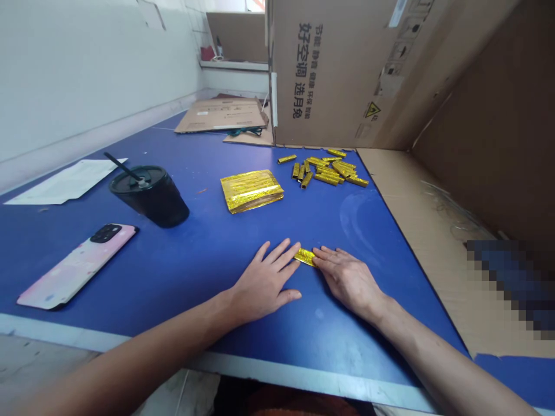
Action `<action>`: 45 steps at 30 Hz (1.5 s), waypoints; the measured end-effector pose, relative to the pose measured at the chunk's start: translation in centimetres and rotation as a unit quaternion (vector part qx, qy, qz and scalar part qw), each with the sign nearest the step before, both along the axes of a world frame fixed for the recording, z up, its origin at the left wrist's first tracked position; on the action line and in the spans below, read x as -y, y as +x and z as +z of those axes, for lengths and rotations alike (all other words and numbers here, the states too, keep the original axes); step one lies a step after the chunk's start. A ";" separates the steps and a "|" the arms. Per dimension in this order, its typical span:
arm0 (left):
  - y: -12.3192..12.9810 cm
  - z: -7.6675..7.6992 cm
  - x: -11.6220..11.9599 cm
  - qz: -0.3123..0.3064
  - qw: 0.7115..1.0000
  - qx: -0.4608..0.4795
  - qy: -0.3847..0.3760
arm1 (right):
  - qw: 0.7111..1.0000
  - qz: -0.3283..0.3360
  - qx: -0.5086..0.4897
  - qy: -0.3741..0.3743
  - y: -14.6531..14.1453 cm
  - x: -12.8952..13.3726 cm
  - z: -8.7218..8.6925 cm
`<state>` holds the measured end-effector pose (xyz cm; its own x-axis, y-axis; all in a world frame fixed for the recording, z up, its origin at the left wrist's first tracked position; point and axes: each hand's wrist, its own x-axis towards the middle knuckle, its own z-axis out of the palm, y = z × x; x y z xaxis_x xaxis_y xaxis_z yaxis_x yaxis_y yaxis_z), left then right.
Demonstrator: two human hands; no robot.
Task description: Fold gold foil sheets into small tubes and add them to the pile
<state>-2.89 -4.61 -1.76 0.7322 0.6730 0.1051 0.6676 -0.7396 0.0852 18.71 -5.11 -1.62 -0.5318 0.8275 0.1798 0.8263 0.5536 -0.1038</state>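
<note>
A small flattened strip of shiny gold foil paper (306, 257) lies on the blue table between my hands. My left hand (262, 283) is spread flat, palm down, with fingertips at the strip's left end and the thumb apart. My right hand (349, 277) has its fingers drawn together and bent over the strip's right end, pressing it to the table. Part of the strip is hidden under those fingers. Farther away is a stack of flat gold foil sheets (251, 190). To its right, several short gold foil rolls (327, 171) sit in a loose pile.
A dark tumbler with a straw (151, 196) stands on the left, near a phone in a pink-white case (80, 268) and a white paper sheet (65, 181). A large cardboard box (338, 75) rises behind the rolls. Flat cardboard (221, 114) lies at the back.
</note>
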 end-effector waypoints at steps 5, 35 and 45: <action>-0.1 -0.2 -0.2 -0.018 0.999 -0.012 -0.026 | 1.000 -0.008 0.010 -0.019 -0.3 0.4 0.8; 2.9 -0.2 -0.1 -0.016 0.997 -0.041 -0.066 | 0.996 0.021 0.060 -0.061 0.6 2.2 0.2; 1.7 0.2 2.2 -0.047 0.997 -0.031 -0.060 | 0.991 -0.004 0.051 -0.121 2.0 0.4 0.8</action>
<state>-1.20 -6.85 -1.61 0.7946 0.6068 -0.0200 0.6033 -0.7855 0.1377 20.68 -5.47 -0.86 -0.5309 0.8438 -0.0784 0.8433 0.5168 -0.1476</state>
